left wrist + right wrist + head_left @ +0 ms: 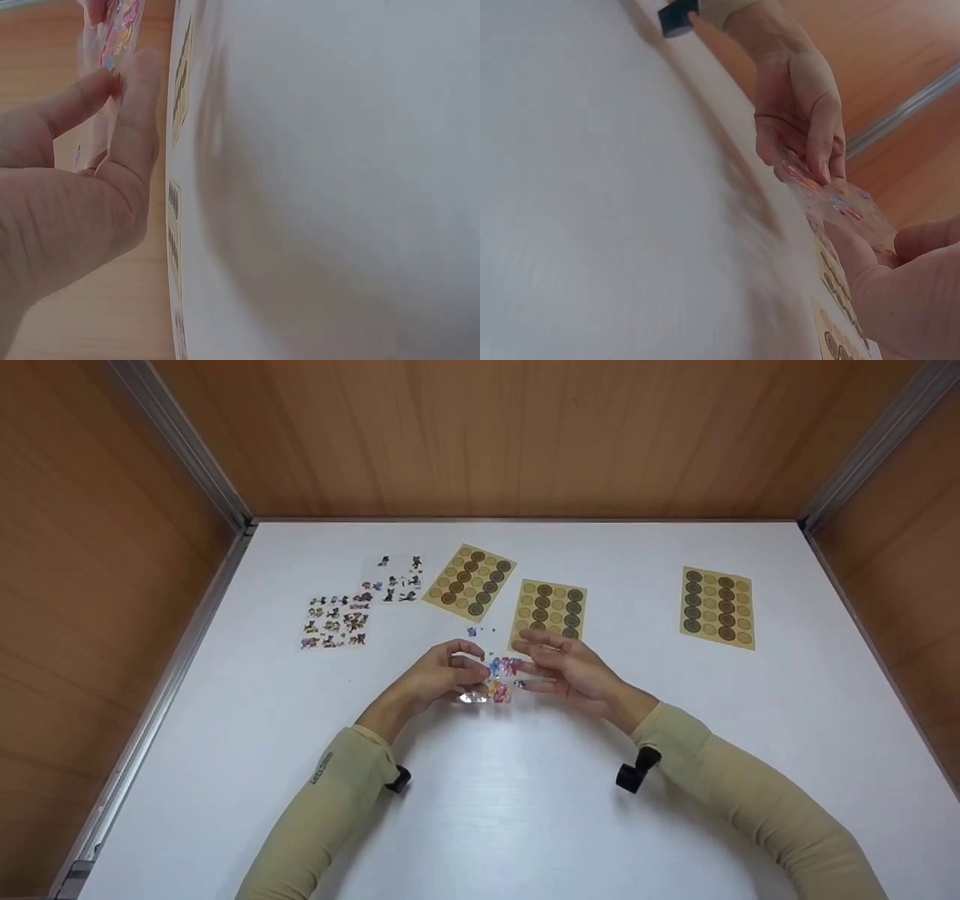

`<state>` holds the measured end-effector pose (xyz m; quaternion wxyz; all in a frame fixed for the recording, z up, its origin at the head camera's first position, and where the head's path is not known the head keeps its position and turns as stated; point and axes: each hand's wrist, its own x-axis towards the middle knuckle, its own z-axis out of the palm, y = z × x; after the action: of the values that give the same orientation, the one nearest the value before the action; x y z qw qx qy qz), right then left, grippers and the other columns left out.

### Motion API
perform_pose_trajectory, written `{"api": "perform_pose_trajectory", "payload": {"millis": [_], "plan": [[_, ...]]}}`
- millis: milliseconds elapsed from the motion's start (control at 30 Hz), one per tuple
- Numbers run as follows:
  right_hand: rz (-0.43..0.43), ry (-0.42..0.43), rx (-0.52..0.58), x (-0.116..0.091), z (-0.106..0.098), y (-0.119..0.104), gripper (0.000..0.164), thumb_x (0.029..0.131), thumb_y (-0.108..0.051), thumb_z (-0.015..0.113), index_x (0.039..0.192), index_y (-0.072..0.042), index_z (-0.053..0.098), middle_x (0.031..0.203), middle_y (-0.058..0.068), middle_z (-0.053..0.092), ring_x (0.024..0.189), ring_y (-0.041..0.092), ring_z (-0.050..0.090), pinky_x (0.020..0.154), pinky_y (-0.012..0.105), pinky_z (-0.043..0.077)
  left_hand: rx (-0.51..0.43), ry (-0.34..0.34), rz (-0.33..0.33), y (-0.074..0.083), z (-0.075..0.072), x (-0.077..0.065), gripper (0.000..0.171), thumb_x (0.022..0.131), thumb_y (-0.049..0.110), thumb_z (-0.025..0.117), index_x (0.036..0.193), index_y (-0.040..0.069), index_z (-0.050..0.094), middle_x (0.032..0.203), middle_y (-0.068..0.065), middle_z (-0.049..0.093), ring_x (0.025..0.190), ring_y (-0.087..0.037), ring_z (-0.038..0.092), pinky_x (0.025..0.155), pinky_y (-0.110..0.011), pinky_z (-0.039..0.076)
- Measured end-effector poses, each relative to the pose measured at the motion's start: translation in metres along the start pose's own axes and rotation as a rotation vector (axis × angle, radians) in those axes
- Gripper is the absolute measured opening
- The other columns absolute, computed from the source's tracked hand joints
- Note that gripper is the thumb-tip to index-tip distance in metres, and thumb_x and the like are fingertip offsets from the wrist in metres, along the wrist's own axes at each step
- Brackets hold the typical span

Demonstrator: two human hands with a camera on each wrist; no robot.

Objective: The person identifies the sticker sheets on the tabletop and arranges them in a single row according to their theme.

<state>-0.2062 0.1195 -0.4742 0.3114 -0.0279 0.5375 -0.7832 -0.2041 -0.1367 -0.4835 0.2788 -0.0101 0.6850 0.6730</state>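
A clear sticker sheet with small colourful figures is held up between both hands, close over the table. My left hand pinches its left part between thumb and fingers, as the left wrist view shows with the left hand around the sheet. At the other end is my right hand, fingers spread along the edge. In the right wrist view, the right hand has the sheet between thumb and fingers. Part of the sheet is hidden behind fingers.
Two clear sticker sheets with dark figures, one nearer and one farther, lie at the left. Gold sheets with round stickers lie at the back middle, behind the right hand and at the right. Wooden walls enclose the white table.
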Motion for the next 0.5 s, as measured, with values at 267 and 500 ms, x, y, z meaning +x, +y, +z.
{"api": "perform_pose_trajectory", "payload": {"millis": [267,500], "plan": [[0.005,0.002,0.004,0.017,0.016,0.008,0.052,0.106,-0.003,0.049,0.155,0.002,0.033,0.157,0.021,0.039,0.127,0.035,0.058,0.097,0.044,0.054,0.023,0.065,-0.002,-0.008,-0.027,-0.019,0.037,0.094,0.003,0.070,0.127,0.006,0.055,0.109,-0.015,0.069,0.093,-0.030,0.071,0.079,-0.043,0.062],[-0.024,0.005,-0.131,0.046,0.048,0.026,0.060,0.101,0.003,0.056,0.156,-0.004,0.033,0.152,0.022,0.046,0.119,0.034,0.064,0.094,0.045,0.056,0.116,0.157,-0.041,-0.020,-0.061,-0.042,0.041,0.094,0.007,0.072,0.131,0.005,0.053,0.112,-0.015,0.068,0.092,-0.026,0.070,0.077,-0.040,0.062]]}}
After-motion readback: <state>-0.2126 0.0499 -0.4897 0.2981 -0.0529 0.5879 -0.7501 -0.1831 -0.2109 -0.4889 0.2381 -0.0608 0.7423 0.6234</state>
